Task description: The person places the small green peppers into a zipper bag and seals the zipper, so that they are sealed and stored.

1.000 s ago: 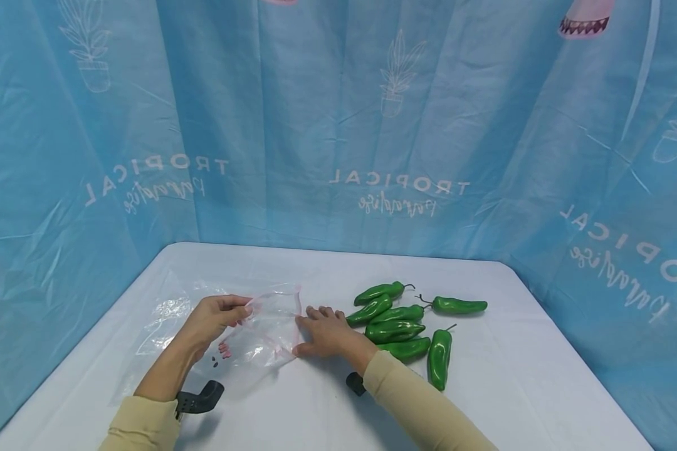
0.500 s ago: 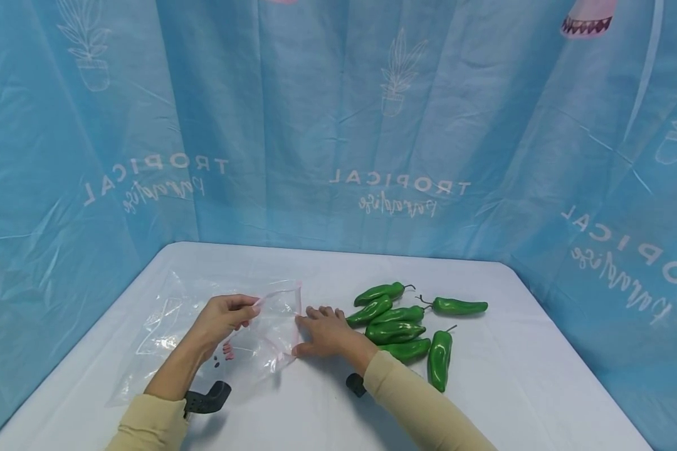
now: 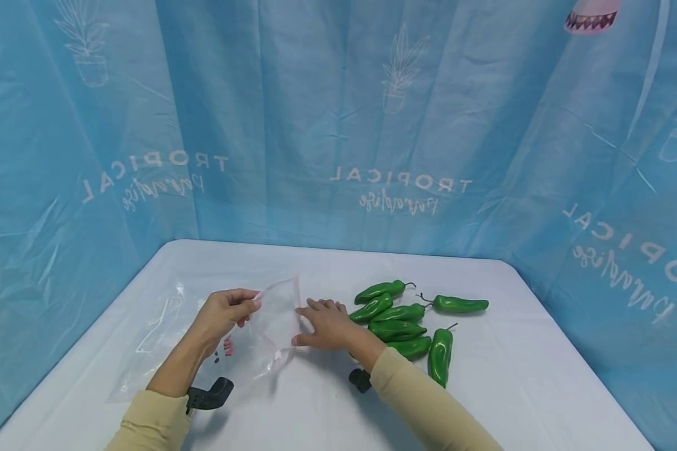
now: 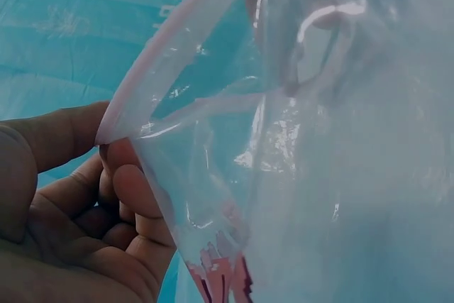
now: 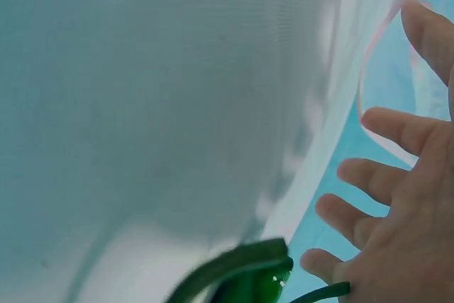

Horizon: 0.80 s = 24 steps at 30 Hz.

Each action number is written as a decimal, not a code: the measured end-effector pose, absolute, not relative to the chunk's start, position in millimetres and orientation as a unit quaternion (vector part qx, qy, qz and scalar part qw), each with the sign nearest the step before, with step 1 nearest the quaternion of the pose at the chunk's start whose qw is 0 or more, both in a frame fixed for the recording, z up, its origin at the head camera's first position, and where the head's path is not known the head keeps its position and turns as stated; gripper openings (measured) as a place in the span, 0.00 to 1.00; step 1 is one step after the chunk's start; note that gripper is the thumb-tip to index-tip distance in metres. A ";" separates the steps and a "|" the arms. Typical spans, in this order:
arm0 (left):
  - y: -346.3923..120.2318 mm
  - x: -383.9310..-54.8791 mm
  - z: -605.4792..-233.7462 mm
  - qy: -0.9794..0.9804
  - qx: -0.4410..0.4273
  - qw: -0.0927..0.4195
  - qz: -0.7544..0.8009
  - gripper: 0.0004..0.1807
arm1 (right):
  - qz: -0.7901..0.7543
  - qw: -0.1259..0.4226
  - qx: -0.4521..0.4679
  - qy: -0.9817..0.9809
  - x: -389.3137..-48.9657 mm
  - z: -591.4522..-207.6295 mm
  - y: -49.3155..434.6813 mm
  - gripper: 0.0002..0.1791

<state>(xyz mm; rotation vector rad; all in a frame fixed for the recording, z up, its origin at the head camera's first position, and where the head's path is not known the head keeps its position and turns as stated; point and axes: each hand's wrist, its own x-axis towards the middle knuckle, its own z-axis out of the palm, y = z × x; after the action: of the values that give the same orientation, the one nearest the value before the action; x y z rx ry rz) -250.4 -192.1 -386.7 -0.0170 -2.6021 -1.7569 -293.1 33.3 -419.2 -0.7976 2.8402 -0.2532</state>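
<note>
A clear plastic zip bag (image 3: 279, 313) with a pink-edged mouth lies across the left of the table, its mouth end raised. My left hand (image 3: 222, 316) pinches the upper rim between thumb and fingers; in the left wrist view the pink strip (image 4: 152, 54) bows out from that pinch. My right hand (image 3: 330, 327) has its fingers spread, the thumb and index fingertip right at the pink rim, as the right wrist view shows. Pink and dark printed marks (image 3: 228, 346) show on the bag beside the left wrist. Nothing shows inside the bag.
Several green peppers (image 3: 397, 330) are grouped just right of my right hand and forearm. One pepper (image 3: 459, 305) lies apart at the far right, another (image 3: 440, 357) nearer the front. A white-covered table (image 3: 519, 388) stands before a blue printed curtain (image 3: 293, 113).
My left hand has shifted slightly right and lifted the rim, so the bag's mouth stands higher and wider. My right hand has barely moved at the mouth; the peppers lie as before.
</note>
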 end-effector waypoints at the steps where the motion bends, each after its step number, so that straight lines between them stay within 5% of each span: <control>1: -191.6 -250.7 -386.6 -0.829 -0.004 0.002 -0.559 0.19 | -0.088 0.089 -0.269 0.955 -293.2 -418.8 33.9 0.38; 24: -184.7 -255.2 -377.6 -0.823 0.005 0.020 -0.568 0.21 | -0.188 0.046 -0.292 0.937 -286.7 -393.9 49.9 0.38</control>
<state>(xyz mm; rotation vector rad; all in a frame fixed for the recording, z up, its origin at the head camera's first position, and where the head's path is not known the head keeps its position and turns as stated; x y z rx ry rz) -255.2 -184.7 -377.6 0.0154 -2.5528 -1.7617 -286.7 49.9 -393.9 -0.8927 2.8595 -0.5737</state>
